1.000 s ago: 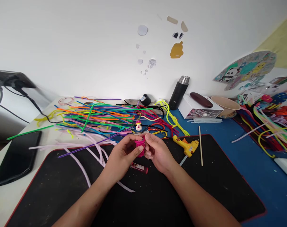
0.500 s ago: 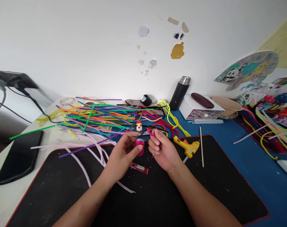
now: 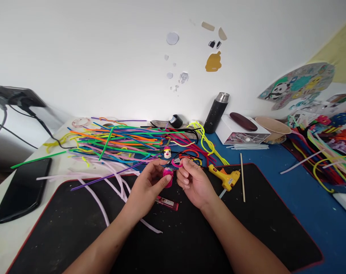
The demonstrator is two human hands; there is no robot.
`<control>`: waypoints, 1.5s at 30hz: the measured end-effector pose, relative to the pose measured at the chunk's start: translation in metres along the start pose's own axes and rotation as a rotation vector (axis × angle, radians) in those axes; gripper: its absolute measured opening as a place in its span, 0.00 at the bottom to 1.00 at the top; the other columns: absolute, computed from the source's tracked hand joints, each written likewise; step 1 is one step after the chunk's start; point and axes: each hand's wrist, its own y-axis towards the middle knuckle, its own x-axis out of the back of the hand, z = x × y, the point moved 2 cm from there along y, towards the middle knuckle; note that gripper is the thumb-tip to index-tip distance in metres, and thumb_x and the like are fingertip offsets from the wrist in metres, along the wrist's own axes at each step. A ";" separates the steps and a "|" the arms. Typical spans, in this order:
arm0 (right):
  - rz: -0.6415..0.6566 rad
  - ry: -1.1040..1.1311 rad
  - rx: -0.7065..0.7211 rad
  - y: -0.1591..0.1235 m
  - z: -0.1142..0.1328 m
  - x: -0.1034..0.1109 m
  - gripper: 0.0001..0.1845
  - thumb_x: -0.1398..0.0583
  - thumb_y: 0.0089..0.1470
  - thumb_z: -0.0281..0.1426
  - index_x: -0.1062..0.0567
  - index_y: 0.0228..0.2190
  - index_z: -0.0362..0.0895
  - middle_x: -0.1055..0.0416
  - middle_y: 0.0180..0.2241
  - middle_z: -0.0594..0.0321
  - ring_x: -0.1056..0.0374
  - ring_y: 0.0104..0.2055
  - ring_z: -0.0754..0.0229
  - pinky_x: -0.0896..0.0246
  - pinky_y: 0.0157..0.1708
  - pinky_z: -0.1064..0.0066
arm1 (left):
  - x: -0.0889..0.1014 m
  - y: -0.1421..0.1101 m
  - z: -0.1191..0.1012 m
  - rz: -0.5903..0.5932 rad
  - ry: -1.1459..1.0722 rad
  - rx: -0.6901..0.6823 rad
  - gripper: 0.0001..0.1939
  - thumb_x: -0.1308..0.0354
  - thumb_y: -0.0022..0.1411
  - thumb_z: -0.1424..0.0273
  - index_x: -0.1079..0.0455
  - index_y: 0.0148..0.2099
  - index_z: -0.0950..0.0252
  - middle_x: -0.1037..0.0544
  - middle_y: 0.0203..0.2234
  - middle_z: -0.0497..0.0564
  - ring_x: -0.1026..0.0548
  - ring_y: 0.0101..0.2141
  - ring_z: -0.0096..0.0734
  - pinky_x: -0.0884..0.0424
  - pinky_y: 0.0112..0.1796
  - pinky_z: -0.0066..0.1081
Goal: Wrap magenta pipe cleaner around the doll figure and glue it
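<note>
My left hand (image 3: pixel 150 184) is closed, thumb and fingers around a small bright pink roll (image 3: pixel 168 179) that looks wound from pipe cleaner. To its right, my right hand (image 3: pixel 195 180) pinches a short pink pipe cleaner (image 3: pixel 177 163) bent into a curl. The curl hangs just above the roll, apart from it as far as I can tell. Beyond both hands stands a little doll head (image 3: pixel 167 153) with a white face and a yellow and pink hat. Under my left hand's fingers, a red lighter-like stick (image 3: pixel 167 203) lies on the black mat (image 3: pixel 190 243).
A yellow glue gun (image 3: pixel 225 177) and a thin wooden stick (image 3: pixel 243 177) lie right of my right hand. Many coloured pipe cleaners (image 3: pixel 127 139) cover the table's back. A black phone (image 3: pixel 23 190) is at far left. A black thermos (image 3: pixel 217 113) stands beside a white box (image 3: pixel 244 131).
My right hand has shifted slightly left and down, bringing the pink pipe cleaner, now more curled, closer to the roll. My left hand stays nearly still, holding the roll.
</note>
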 end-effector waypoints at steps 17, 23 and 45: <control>-0.029 -0.252 0.132 -0.005 0.004 -0.006 0.20 0.24 0.51 0.44 0.24 0.30 0.45 0.37 0.20 0.73 0.45 0.18 0.70 0.57 0.17 0.76 | 0.002 0.002 0.002 -0.042 0.289 -0.049 0.17 0.36 0.66 0.61 0.24 0.55 0.58 0.19 0.45 0.53 0.21 0.45 0.41 0.25 0.50 0.43; -0.023 -0.303 0.130 -0.006 0.002 -0.007 0.20 0.25 0.52 0.46 0.23 0.31 0.44 0.36 0.19 0.73 0.45 0.18 0.69 0.57 0.17 0.75 | 0.000 0.001 -0.005 -0.051 0.481 -0.145 0.10 0.36 0.65 0.65 0.22 0.48 0.58 0.18 0.39 0.51 0.21 0.39 0.40 0.25 0.44 0.40; -0.107 -0.334 0.138 -0.006 0.002 -0.005 0.21 0.25 0.51 0.47 0.22 0.31 0.44 0.37 0.19 0.72 0.46 0.18 0.69 0.58 0.17 0.75 | 0.006 0.006 -0.001 -0.017 0.051 0.107 0.25 0.30 0.61 0.52 0.23 0.54 0.62 0.16 0.44 0.53 0.20 0.42 0.40 0.25 0.48 0.40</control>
